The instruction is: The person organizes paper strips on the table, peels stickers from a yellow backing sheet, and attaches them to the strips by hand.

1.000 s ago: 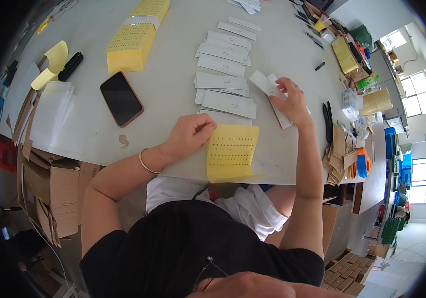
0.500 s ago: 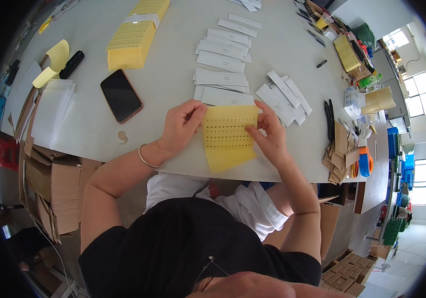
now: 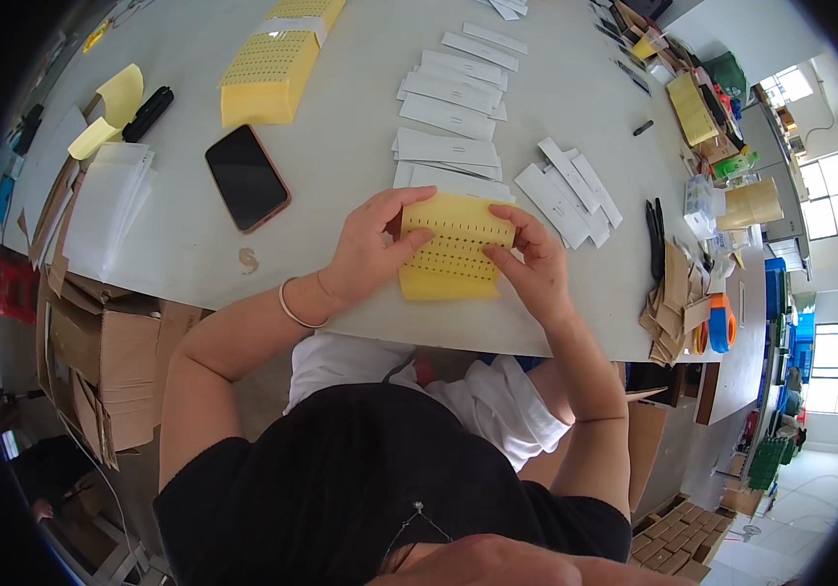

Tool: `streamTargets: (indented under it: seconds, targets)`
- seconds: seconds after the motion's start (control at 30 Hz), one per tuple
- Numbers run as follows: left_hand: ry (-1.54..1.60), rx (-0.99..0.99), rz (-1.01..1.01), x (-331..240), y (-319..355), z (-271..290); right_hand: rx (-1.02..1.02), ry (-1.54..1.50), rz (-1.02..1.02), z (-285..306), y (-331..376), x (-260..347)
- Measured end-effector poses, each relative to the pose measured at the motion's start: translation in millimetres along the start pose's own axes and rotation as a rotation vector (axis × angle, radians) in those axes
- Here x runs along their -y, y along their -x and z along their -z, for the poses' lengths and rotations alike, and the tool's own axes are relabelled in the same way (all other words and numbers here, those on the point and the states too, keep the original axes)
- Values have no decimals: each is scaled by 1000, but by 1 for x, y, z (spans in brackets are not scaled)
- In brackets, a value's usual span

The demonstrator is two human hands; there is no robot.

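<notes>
Between my hands is a yellow sheet [image 3: 453, 256] with rows of small dark marks, held above the near edge of the table. My left hand [image 3: 372, 244] pinches its left side, thumb on the front face and fingers at the upper edge. My right hand [image 3: 534, 259] grips the right side the same way, thumb against the marked rows. The lower part of the sheet hangs toward me. Just beyond it lies a column of white paper strips [image 3: 448, 146], overlapping one another. More white strips [image 3: 570, 200] lie fanned beyond my right hand.
A dark-screened phone [image 3: 247, 179] lies left of my hands. Farther off is a banded stack of yellow sheets [image 3: 268, 83]. White sheets [image 3: 116, 210] and a black marker [image 3: 148, 114] are at the left. Black scissors [image 3: 654, 237], cardboard pieces [image 3: 673, 303] and an orange-blue tape roll [image 3: 722, 322] sit at the right.
My left thumb has come down onto the front of the yellow sheet. The sheet's lower edge has risen and lies straighter. The whole view has shifted slightly.
</notes>
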State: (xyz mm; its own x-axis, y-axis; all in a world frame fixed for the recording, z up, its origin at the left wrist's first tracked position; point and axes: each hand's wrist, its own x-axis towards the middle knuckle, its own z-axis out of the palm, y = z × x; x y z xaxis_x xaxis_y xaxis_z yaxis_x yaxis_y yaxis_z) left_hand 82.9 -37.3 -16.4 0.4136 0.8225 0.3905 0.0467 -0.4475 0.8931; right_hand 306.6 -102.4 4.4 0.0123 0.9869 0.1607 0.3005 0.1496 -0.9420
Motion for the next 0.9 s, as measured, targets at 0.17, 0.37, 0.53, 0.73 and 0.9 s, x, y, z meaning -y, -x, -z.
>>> streamTargets:
  seconds: [0.17,0.37,0.53,0.73,0.9]
  targets:
    - [75,-43,22,10,-1,0,-33,265,35,-1,-4,18]
    - [-229,156,75,1,-4,17,-33,435,15,3,-5,18]
    - [-133,140,23,11,-8,12,39,174,-133,7,-3,5]
    - [-611,217,-434,-17,-9,-3,108,4,-333,-7,-2,10]
    - [-666,487,-308,-16,-15,-10,115,170,-213,-8,-2,11]
